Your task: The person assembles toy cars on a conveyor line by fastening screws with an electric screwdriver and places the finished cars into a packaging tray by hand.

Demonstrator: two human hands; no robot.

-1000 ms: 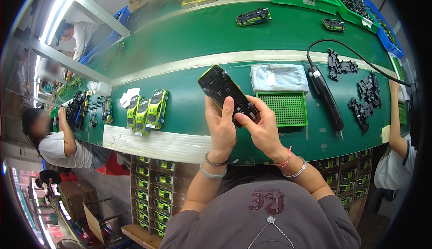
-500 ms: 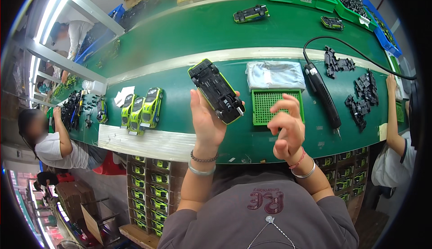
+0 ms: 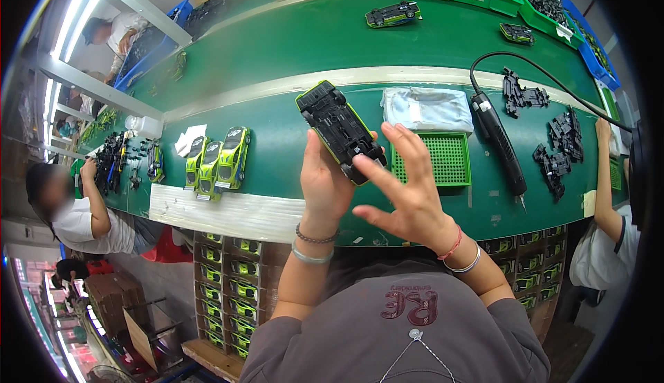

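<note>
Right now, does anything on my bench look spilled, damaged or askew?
Nothing looks spilled; the upturned car in your left hand shows no visible damage. Only the black parts right of the screwdriver look untidy, lying askew.

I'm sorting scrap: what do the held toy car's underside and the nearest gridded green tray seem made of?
Toy car's underside: probably plastic, matte black, with moulded-looking relief. Green tray: likely plastic, satin, with an evenly coloured, regular lattice.

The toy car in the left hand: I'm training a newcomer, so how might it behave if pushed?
Set upright, the toy car would probably roll, as wheels show beside its upturned black base. That moulded base looks rigid, so it's likely stiff.
</note>
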